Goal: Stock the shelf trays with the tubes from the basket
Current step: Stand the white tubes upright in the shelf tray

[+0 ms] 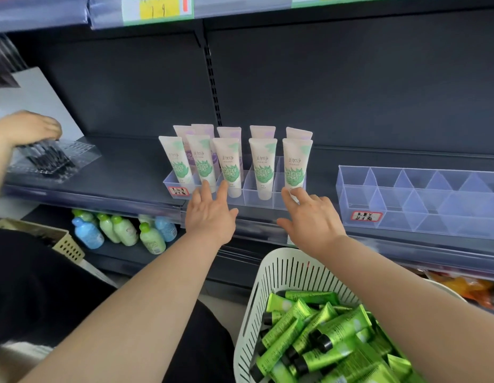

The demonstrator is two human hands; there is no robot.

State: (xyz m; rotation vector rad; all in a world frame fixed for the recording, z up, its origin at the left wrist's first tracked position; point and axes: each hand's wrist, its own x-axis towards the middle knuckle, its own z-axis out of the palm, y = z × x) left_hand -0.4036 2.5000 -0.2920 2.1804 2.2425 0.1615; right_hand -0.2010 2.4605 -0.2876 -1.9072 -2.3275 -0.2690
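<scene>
Head view: both bare arms reach forward to the dark shelf point(129, 167), and neither hand holds anything. The left hand point(210, 214) has its fingers straight and spread; two fingertips lie against the front wall of the clear tray point(247, 199), just below the second and third of the front tubes. The right hand point(312, 219) is relaxed, fingers loosely bent, with its forefinger at the foot of the rightmost front tube. Whether it touches tube or tray wall I cannot tell.

In that divided tray stand the white tubes point(261, 167) with a green leaf print, caps down, five across the front row. Behind them stands a second row of purple-printed tubes point(262, 131). A red-edged label sits on the tray's left front corner.

To the right, well apart on the same shelf, is a second tray point(406, 194) – clear, divided into compartments, with a red-edged label of its own.

The white slotted basket point(270, 277) sits low at the right, under the right forearm, and the green tubes point(323, 327) with black caps lie heaped inside it.

At far left another person's hand point(27, 128) rests over a clear holder of black items point(47, 161). On the shelf below stand blue and green bottles point(121, 230) – beside them, a beige perforated bin point(69, 247)
</scene>
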